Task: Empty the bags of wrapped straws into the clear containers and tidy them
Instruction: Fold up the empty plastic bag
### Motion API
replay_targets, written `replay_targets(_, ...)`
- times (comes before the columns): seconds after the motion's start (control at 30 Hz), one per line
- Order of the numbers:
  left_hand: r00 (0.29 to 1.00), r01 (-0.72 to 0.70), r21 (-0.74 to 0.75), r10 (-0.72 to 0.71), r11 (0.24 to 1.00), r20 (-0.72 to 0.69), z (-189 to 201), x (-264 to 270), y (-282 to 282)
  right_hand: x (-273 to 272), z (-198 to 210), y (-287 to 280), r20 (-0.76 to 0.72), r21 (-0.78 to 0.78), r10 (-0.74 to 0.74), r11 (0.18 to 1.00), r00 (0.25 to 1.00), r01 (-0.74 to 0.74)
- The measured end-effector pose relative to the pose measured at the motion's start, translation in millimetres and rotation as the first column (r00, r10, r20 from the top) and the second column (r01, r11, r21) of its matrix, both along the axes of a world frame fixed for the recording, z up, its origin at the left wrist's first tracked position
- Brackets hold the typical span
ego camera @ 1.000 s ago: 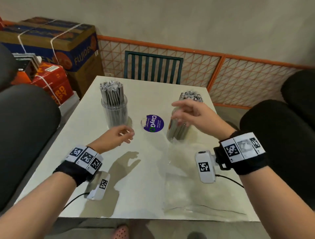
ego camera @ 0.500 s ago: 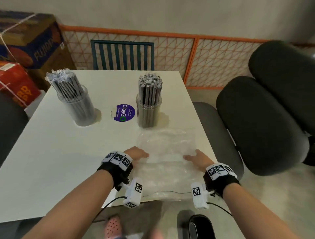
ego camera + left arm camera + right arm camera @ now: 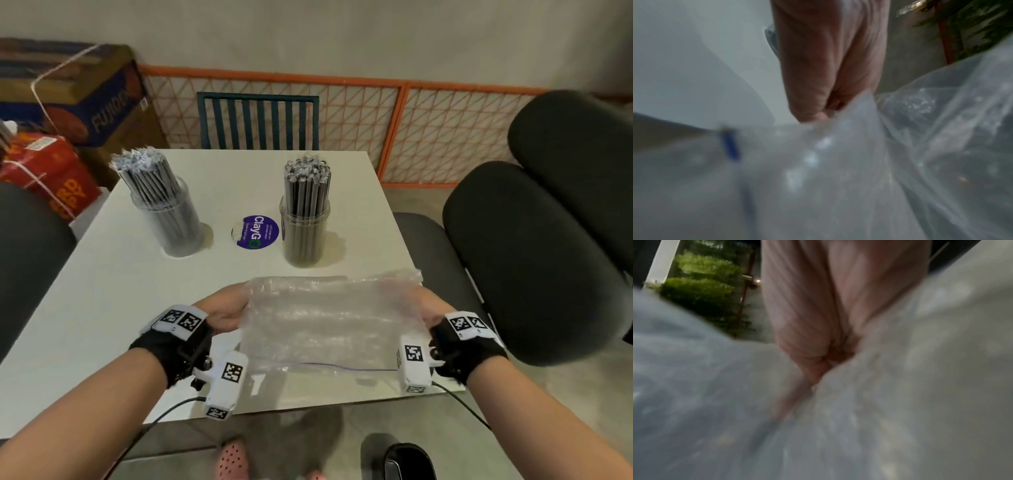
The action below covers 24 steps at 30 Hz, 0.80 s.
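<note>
Two clear containers stand upright on the white table point(image 3: 102, 284), both packed with wrapped straws: one at the left point(image 3: 164, 219), one at the right point(image 3: 305, 229). An empty clear plastic bag point(image 3: 329, 318) with a thin blue line near its lower edge hangs just above the table's near right part. My left hand point(image 3: 226, 310) pinches its left edge and my right hand point(image 3: 426, 308) pinches its right edge. The left wrist view shows curled fingers point(image 3: 818, 91) closed on the film point(image 3: 859, 162); the right wrist view shows the same grip point(image 3: 818, 353), blurred.
A round purple sticker point(image 3: 257, 232) lies between the containers. A teal chair point(image 3: 257, 120) stands behind the table, an orange mesh fence point(image 3: 445, 133) behind it. Dark padded seats point(image 3: 534, 260) are at the right, cardboard boxes point(image 3: 68, 99) at the back left.
Both hands left the containers and came down to the flat bag near the table's front edge. They have now gripped its two sides and lifted it.
</note>
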State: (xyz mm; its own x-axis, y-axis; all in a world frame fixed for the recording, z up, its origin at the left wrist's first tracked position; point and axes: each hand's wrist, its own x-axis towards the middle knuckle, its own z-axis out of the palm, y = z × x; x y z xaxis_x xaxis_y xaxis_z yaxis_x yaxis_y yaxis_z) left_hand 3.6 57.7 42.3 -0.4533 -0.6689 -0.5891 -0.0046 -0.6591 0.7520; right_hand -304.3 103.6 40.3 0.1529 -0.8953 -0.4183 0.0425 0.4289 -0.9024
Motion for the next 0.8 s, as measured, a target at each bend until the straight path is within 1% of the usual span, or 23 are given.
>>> replay_targets(0.03,0.993,-0.072,0.021,0.074,0.997,-0.096,2,3,0,2,0,-3,0.0,-0.004,0.09,0.996,0.996,-0.09)
replay_targets(0.07,0.973,-0.151,0.071,0.161,0.986,-0.164,1,8,-3,4,1,-6,-0.008,-0.018,0.148,0.989,0.989,-0.148)
replay_targets(0.1,0.951,-0.226,0.128,0.247,0.966,-0.187,2,13,-4,3,-5,-12,0.022,-0.05,0.151,0.987,0.988,-0.15)
replay_targets(0.13,0.943,-0.268,0.156,0.292,0.951,-0.159,-1,19,-6,4,-6,-15,0.063,-0.086,0.158,0.985,0.985,-0.152)
replay_targets(0.17,0.958,-0.249,0.145,0.266,0.958,-0.108,-4,22,-6,6,-7,-18,0.091,-0.135,0.17,0.978,0.981,-0.157)
replay_targets(0.2,0.99,-0.131,0.116,0.137,0.985,-0.044,-4,22,-2,12,-3,-21,0.077,-0.183,0.208,0.964,0.975,-0.192)
replay_targets(0.23,0.999,0.033,0.084,-0.035,0.996,0.018,-1,20,4,19,1,-23,0.006,-0.229,0.213,0.951,0.977,-0.206)
replay_targets(0.27,0.978,0.184,0.061,-0.188,0.981,0.084,2,18,11,26,10,-24,-0.092,-0.238,0.194,0.948,0.977,-0.211)
replay_targets(0.3,0.953,0.274,0.047,-0.278,0.961,0.124,2,18,17,30,16,-28,-0.151,-0.233,0.157,0.954,0.976,-0.189)
replay_targets(0.33,0.945,0.29,0.044,-0.293,0.956,0.146,2,19,18,34,26,-31,-0.138,-0.2,0.137,0.966,0.981,-0.163)
replay_targets(0.37,0.953,0.249,0.032,-0.251,0.968,0.168,2,21,18,34,31,-34,-0.061,-0.158,0.108,0.981,0.992,-0.116)
replay_targets(0.4,0.964,0.176,0.001,-0.173,0.984,0.204,1,25,15,32,37,-34,0.082,-0.087,0.083,0.993,0.993,-0.076)
replay_targets(0.43,0.963,0.109,-0.044,-0.095,0.993,0.251,1,30,12,27,38,-34,0.215,-0.009,0.048,0.999,0.975,-0.047)
replay_targets(0.47,0.955,0.055,-0.086,-0.027,0.995,0.294,2,34,10,24,36,-33,0.285,0.047,0.064,0.996,0.956,-0.081)
replay_targets(0.5,0.953,0.026,-0.115,0.01,0.993,0.303,1,37,9,24,31,-30,0.294,0.099,0.106,0.985,0.95,-0.14)
replay_targets(0.57,0.972,0.017,-0.161,0.022,0.987,0.235,0,38,8,33,19,-25,0.225,0.176,0.242,0.942,0.944,-0.284)
replay_targets(0.6,0.971,0.023,-0.21,0.029,0.978,0.239,-1,37,10,42,16,-23,0.154,0.217,0.329,0.909,0.932,-0.356)
replay_targets(0.63,0.959,0.029,-0.27,0.049,0.963,0.279,-3,34,10,52,14,-21,0.074,0.26,0.403,0.875,0.912,-0.408)
replay_targets(0.67,0.936,0.037,-0.334,0.085,0.942,0.342,-5,32,10,57,15,-20,0.018,0.295,0.44,0.856,0.898,-0.426)
replay_targets(0.73,0.859,0.041,-0.44,0.193,0.897,0.473,-2,24,13,58,9,-27,0.021,0.313,0.459,0.841,0.888,-0.442)
replay_targets(0.77,0.82,0.047,-0.472,0.236,0.88,0.521,-1,20,15,59,8,-33,-0.021,0.292,0.44,0.861,0.898,-0.415)
replay_targets(0.8,0.79,0.069,-0.499,0.258,0.864,0.557,-1,15,16,60,6,-37,-0.14,0.254,0.42,0.891,0.897,-0.377)
